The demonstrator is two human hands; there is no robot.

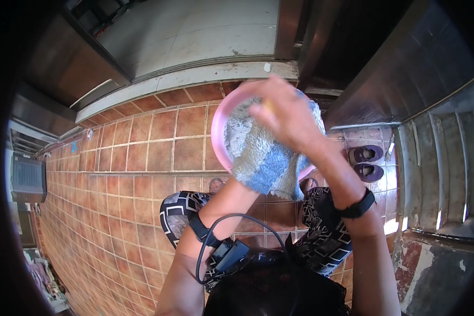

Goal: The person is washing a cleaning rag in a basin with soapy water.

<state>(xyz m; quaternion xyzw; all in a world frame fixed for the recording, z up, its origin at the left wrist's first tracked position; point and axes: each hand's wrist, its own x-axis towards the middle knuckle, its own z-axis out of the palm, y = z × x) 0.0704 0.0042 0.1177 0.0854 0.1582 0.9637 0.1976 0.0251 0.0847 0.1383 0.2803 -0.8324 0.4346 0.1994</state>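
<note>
A pink plastic basin [220, 134] with grey, sudsy water [237, 126] stands on the tiles before me. Over it lies a wet, blue and pale grey terry cloth [270, 162], hanging past the near rim. My right hand [286, 112], blurred, is on the upper part of the cloth; a yellow thing, perhaps a bar of soap [268, 107], shows between its thumb and fingers. My left forearm [237, 199] runs under the near edge of the cloth, which hides my left hand, so its grip is not visible.
A raised doorsill [189, 75] lies just beyond the basin. At the right are a pair of purple shoes [366, 154], a dark door panel [410, 71] and slatted boards [438, 166]. A black cable [237, 215] loops over my lap. A grey box-shaped object [28, 177] stands far left.
</note>
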